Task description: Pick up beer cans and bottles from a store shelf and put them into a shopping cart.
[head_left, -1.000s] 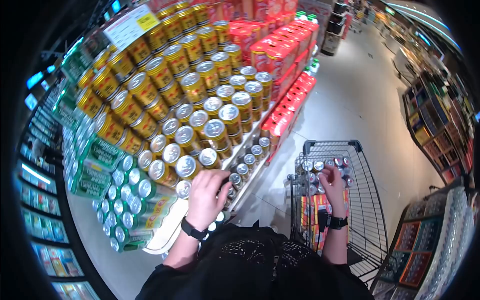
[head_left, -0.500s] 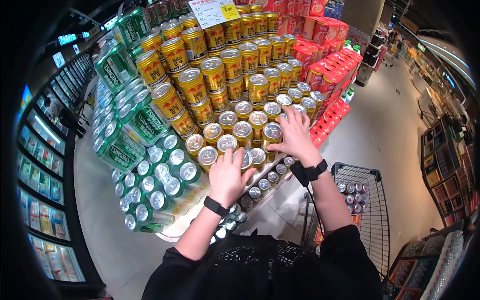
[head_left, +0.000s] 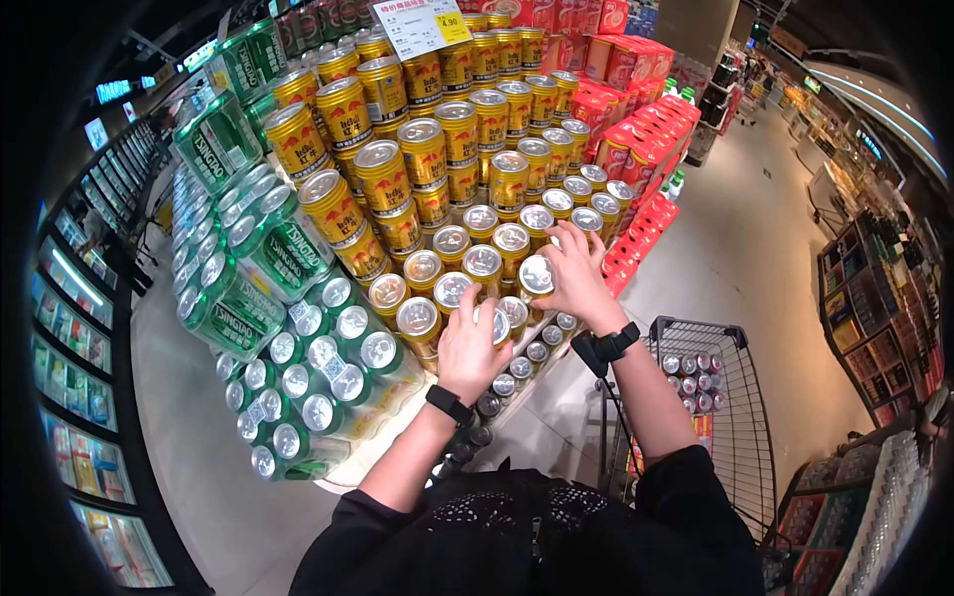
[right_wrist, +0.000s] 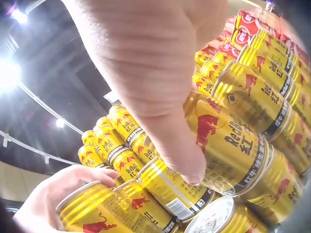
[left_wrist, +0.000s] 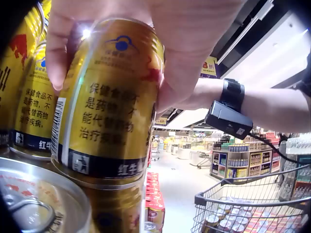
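Note:
Stacked gold Red Bull cans (head_left: 422,149) fill the display ahead of me. My left hand (head_left: 472,343) is at the front row, with fingers and thumb around the sides of one gold can (left_wrist: 112,102); that can stands on top of another in the left wrist view. My right hand (head_left: 581,283), a little farther right, grips another gold can (head_left: 537,276), whose silver top tilts towards me. In the right wrist view the thumb lies along this can's (right_wrist: 226,145) side. Neighbouring cans stand close around both hands.
Green Tsingtao can packs (head_left: 288,248) are stacked at left, and red cartons (head_left: 636,149) at right. A shopping cart (head_left: 755,427) holding packed cans (head_left: 696,382) stands to my right. Smaller cans (head_left: 537,353) line a lower shelf. A price sign (head_left: 422,28) tops the stack.
My right hand has come from over the cart to the gold cans and tilted one. My left hand has moved from the display's front edge onto a front-row can.

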`<control>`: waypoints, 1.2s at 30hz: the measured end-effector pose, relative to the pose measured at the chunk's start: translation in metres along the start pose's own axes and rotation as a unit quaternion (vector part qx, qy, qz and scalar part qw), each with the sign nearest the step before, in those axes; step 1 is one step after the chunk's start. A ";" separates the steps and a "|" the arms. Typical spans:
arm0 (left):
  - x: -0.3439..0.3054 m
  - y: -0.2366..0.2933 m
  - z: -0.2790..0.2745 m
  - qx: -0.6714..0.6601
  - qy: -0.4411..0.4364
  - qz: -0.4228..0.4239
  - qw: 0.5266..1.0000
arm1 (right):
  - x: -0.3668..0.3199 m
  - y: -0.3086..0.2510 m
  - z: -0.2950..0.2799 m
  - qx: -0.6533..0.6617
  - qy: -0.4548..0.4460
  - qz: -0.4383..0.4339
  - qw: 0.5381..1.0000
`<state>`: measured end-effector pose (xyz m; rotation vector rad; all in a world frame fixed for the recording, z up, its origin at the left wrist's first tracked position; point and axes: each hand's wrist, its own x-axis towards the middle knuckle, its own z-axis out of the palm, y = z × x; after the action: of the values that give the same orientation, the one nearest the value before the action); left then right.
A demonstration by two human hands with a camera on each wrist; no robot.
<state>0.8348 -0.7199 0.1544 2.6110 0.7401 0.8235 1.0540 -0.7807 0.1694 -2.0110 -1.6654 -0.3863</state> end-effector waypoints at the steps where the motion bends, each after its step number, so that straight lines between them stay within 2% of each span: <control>1: -0.002 0.001 -0.002 -0.007 0.009 0.007 1.000 | -0.004 -0.001 -0.002 0.003 0.010 -0.001 1.000; 3: -0.005 0.007 -0.010 -0.022 0.026 0.024 0.999 | -0.014 0.000 -0.013 0.029 0.027 -0.004 0.999; 7: -0.001 0.035 -0.035 -0.051 0.119 0.058 0.990 | -0.040 -0.002 -0.054 0.065 0.064 0.025 0.995; 9: 0.006 0.052 -0.047 -0.074 0.117 0.068 0.988 | -0.063 0.006 -0.073 0.098 0.082 0.061 0.990; 10: 0.008 0.058 -0.048 -0.088 0.106 0.080 0.987 | -0.077 0.008 -0.084 0.074 0.101 0.060 0.990; 13: 0.014 0.087 -0.042 -0.142 0.063 0.107 0.982 | -0.132 0.018 -0.119 0.047 0.058 0.155 0.985; 14: 0.015 0.097 -0.033 -0.153 0.045 0.122 0.980 | -0.153 0.019 -0.131 0.037 0.077 0.157 0.984; 17: 0.012 0.144 0.014 -0.222 -0.059 0.173 0.958 | -0.244 0.026 -0.166 0.022 0.066 0.293 0.954; 21: 0.008 0.200 0.070 -0.289 -0.168 0.230 0.914 | -0.342 0.036 -0.188 -0.010 0.120 0.401 0.908; 26: -0.016 0.275 0.150 -0.289 -0.258 0.320 0.865 | -0.440 0.041 -0.209 -0.062 0.143 0.525 0.837; 29: -0.038 0.314 0.195 -0.266 -0.341 0.354 0.829 | -0.496 0.052 -0.192 -0.058 0.160 0.575 0.800; 33: -0.079 0.340 0.278 -0.240 -0.422 0.416 0.769 | -0.548 0.073 -0.149 0.007 0.037 0.699 0.714; 36: -0.108 0.357 0.321 -0.120 -0.512 0.444 0.725 | -0.578 0.076 -0.106 0.056 0.000 0.721 0.691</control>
<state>1.0881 -1.1141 0.0045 2.4926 -0.9087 -0.4392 1.0153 -1.3292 -0.0531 -2.4680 0.2685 0.3033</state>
